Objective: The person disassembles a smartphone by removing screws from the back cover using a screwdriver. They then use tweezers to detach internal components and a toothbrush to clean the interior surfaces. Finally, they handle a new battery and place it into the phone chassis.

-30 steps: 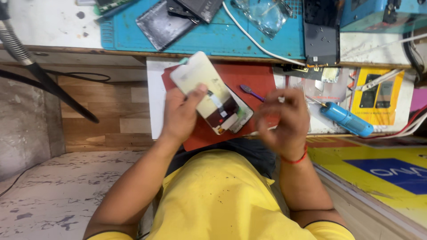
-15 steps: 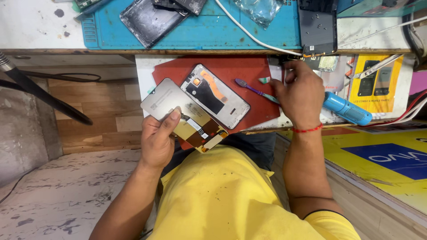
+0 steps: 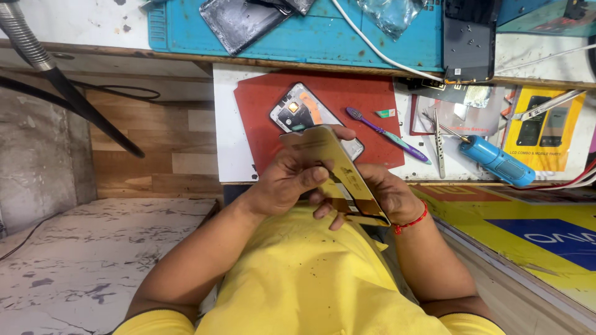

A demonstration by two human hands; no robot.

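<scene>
Hands meet close to the chest over the yellow shirt (image 3: 310, 279). I see the left hand (image 3: 287, 181) grasping a flat gold phone panel (image 3: 338, 167) edge-on, fingers curled over its upper face, thumb beneath. Right hand (image 3: 382, 195) supports the panel's near end from underneath, fingers wrapped on it; a red thread sits on that wrist. Panel is tilted, far end up, held above the near edge of the red mat (image 3: 347, 102). On the mat just beyond lies an opened phone body (image 3: 304, 111). Right of it: purple toothbrush (image 3: 385, 133), tweezers (image 3: 437, 142), blue-handled tool (image 3: 496, 160). Blue mat (image 3: 323, 37) lies farther away.
</scene>
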